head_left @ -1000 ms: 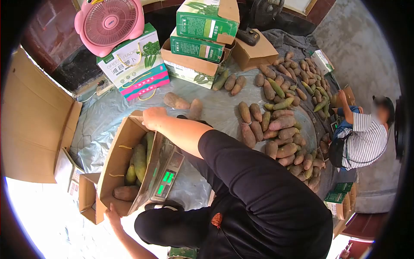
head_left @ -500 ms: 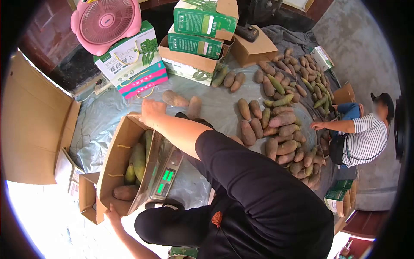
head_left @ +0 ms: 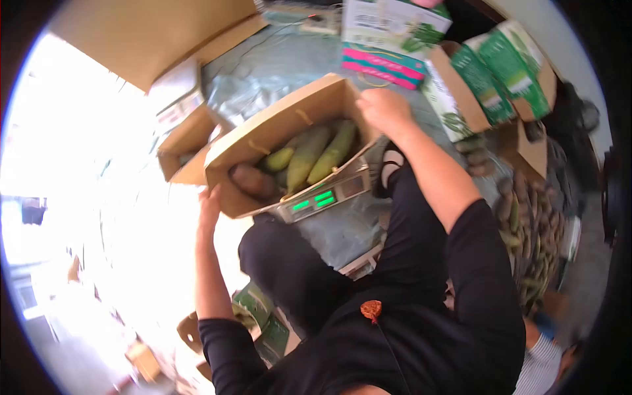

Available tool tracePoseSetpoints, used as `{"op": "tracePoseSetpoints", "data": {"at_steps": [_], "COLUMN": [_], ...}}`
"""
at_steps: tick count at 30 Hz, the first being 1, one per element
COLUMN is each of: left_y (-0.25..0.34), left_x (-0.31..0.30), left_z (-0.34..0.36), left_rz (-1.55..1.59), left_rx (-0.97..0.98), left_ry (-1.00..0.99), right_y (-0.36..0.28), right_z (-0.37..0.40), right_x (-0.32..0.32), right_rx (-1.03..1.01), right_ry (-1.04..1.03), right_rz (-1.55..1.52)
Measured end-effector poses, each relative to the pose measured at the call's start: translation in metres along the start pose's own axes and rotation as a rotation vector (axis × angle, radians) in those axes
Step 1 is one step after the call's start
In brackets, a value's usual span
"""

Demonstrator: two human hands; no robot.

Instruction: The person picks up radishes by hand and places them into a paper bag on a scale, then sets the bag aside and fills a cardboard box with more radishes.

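- A grey sheet (head_left: 263, 79) covers the floor under the work. At 9 o'clock the ground is washed out by hard sunlight.
- Flattened cardboard (head_left: 145, 33) lies at 11 o'clock, and a small open carton (head_left: 191, 135) sits just beside the sheet's edge.
- Printed boxes (head_left: 395, 26), white, pink and green, stand stacked from 12 to 2 o'clock.
- A pile (head_left: 533, 224) of loose tubers, blurred, spreads across the ground at 3 o'clock.
- Another person's striped sleeve (head_left: 540, 365) shows at 5 o'clock, well apart from the work.
- The box (head_left: 263, 135), brown and open-topped, rests tilted on a scale (head_left: 322, 197) just above the picture's centre. The scale's green digits are lit on the side at 6 o'clock.
- Green and purplish produce (head_left: 309, 158) lies lengthwise in the box.
- The right hand (head_left: 385, 112) sits on the box's corner at 2 o'clock, knuckles up, with the fingers curled over the rim and clamped on the cardboard.
- The left hand (head_left: 209, 204) meets the box's opposite end, at 8 o'clock, and touches its low corner.
- Its fingers lie straight and close together against the wall, pointing to 12 o'clock. I cannot tell whether the thumb hooks underneath.
- The box thus lies between the two hands, one at each end, above the person's black-clad knees.
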State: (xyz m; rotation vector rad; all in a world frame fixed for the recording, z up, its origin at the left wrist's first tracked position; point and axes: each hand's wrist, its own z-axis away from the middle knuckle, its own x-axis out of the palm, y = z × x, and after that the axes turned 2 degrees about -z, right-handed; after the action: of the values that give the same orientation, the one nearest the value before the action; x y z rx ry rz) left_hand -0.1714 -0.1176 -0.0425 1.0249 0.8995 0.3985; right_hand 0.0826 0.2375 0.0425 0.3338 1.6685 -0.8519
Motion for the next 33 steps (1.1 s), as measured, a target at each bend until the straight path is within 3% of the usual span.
{"op": "tracePoseSetpoints", "data": {"at_steps": [1,6,7,9,11,13,15,16,17,18,19,20,21,23,25,26,27,29,33], "left_y": [-0.005,0.024,0.0,-0.028,-0.038,-0.084,-0.092,-0.15,-0.159,-0.181,-0.185,-0.198,-0.199,-0.209,-0.23,-0.255,-0.282,-0.308,-0.314], "left_x": [-0.012,-0.07,-0.088,-0.129,-0.163,-0.207,-0.231,-0.271,-0.283,-0.299,-0.306,-0.319,-0.323,-0.321,-0.316,-0.312,-0.311,-0.324,-0.299], "left_z": [0.002,0.053,0.053,0.067,0.088,0.104,0.124,0.132,0.142,0.153,0.16,0.172,0.177,0.192,0.2,0.212,0.224,0.23,0.218], "left_rz": [-0.105,-0.287,-0.143,-0.205,-0.364,-0.697,-0.703,-1.25,-1.217,-1.344,-1.08,-1.244,-1.124,-1.017,-1.214,-1.231,-1.25,-0.945,-0.902], "left_rx": [-0.13,-0.23,-0.134,-0.218,-0.195,-0.037,-0.214,0.01,-0.188,-0.114,-0.239,-0.151,-0.326,-0.402,-0.556,-0.532,-0.506,-0.786,-0.782], "left_ry": [-0.012,0.175,0.207,0.25,0.293,0.289,0.302,0.112,0.12,0.099,0.195,0.128,0.174,0.338,0.262,0.265,0.269,0.333,0.297], "right_y": [-0.01,-0.072,-0.084,-0.116,-0.156,-0.19,-0.224,-0.238,-0.254,-0.264,-0.271,-0.281,-0.285,-0.298,-0.302,-0.299,-0.294,-0.279,-0.224], "right_z": [-0.001,-0.003,-0.005,-0.008,-0.004,0.005,0.021,0.029,0.037,0.045,0.054,0.062,0.07,0.081,0.092,0.091,0.089,0.078,0.05], "right_x": [0.003,0.023,0.029,0.053,0.069,0.099,0.123,0.137,0.146,0.165,0.19,0.19,0.197,0.222,0.248,0.25,0.251,0.245,0.232], "right_rx": [-0.021,-0.162,-0.184,-0.294,-0.317,-0.369,-0.385,-0.404,-0.331,-0.411,-0.39,-0.408,-0.452,-0.51,-0.538,-0.557,-0.574,-0.532,-0.515], "right_ry": [0.027,-0.03,-0.034,-0.034,-0.15,-0.193,-0.275,-0.345,-0.469,-0.483,-0.513,-0.583,-0.623,-0.728,-0.858,-0.883,-0.904,-0.923,-0.845], "right_rz": [0.009,-0.061,-0.103,-0.163,-0.203,-0.266,-0.222,-0.249,-0.266,-0.208,-0.266,-0.256,-0.285,-0.148,-0.063,-0.137,-0.214,-0.232,-0.209]}}
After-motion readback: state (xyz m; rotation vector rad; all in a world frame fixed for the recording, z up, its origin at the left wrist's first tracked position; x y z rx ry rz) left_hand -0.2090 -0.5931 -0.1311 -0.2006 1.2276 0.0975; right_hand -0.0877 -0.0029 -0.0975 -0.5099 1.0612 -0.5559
